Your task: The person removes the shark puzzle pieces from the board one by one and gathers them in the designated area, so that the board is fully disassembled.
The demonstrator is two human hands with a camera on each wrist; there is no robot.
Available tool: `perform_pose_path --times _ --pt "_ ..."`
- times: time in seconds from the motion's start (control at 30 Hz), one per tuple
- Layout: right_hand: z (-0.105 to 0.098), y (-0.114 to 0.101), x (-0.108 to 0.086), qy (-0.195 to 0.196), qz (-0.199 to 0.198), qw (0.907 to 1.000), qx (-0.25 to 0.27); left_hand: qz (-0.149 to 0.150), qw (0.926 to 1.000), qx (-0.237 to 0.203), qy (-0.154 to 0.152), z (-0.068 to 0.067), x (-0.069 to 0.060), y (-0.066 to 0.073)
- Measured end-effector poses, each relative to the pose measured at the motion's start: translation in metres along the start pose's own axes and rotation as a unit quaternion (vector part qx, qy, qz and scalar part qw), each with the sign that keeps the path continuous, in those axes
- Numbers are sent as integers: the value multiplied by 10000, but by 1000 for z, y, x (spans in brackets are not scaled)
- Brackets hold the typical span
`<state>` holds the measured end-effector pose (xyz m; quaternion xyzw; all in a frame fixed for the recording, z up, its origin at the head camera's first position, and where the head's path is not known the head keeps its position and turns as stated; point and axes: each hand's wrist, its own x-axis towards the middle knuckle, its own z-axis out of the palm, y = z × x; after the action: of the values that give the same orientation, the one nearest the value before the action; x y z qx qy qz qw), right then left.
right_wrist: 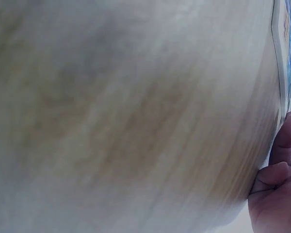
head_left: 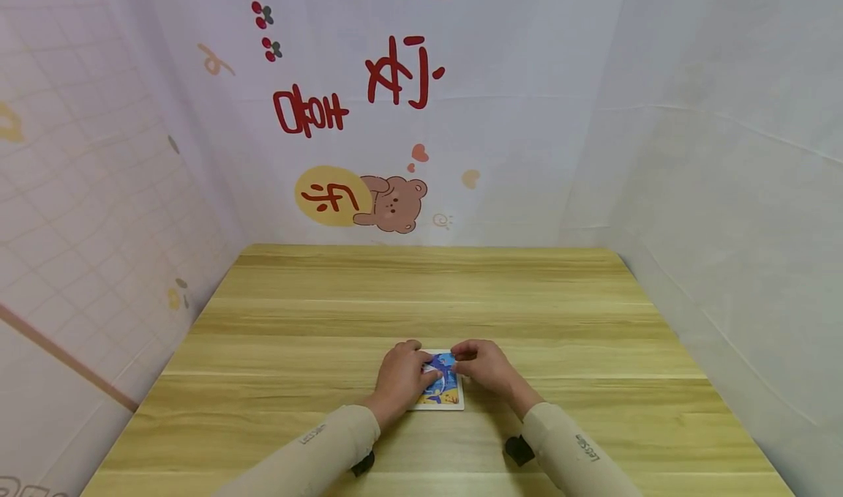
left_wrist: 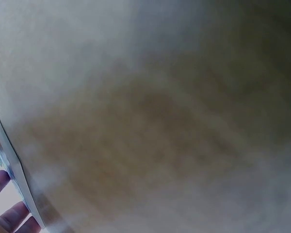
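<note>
Blue picture board [head_left: 448, 381], beige "LetsSlim" sleeve [head_left: 574, 456]

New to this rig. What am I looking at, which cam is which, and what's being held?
No robot here: these are a person's bare hands, with pale sleeves on the arms. The wide picture comes from a camera on the head, looking forward and down. The other two come from cameras on the wrists; they show mostly blurred table, with some of the hand and the board's edge at one side.

On the wooden table lies a small picture board, blue and yellow with a white border. The left hand rests on its left part, thumb on the picture. The right hand is at its upper right edge; whether it pinches anything is too small to tell. Behind is a pale printed sheet with a bear and red lettering.
</note>
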<state>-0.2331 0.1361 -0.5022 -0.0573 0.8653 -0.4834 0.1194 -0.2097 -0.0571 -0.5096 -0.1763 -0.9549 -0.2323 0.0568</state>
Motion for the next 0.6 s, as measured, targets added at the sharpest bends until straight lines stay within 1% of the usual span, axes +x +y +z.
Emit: perform_pose_path --times 0.23,0.4,0.5,0.6 --pt "1 -1 0 -109 -74 9999 29 -21 10000 37 -19 -2 0 0" --pt "3 -2 0 -181 -140 9997 28 19 10000 33 -5 -1 0 -1" --pt "4 -2 0 -161 -207 9996 42 29 10000 30 1 -1 -1 0" --pt "5 -1 0 -84 -381 9991 -141 61 10000 14 23 -1 -2 0"
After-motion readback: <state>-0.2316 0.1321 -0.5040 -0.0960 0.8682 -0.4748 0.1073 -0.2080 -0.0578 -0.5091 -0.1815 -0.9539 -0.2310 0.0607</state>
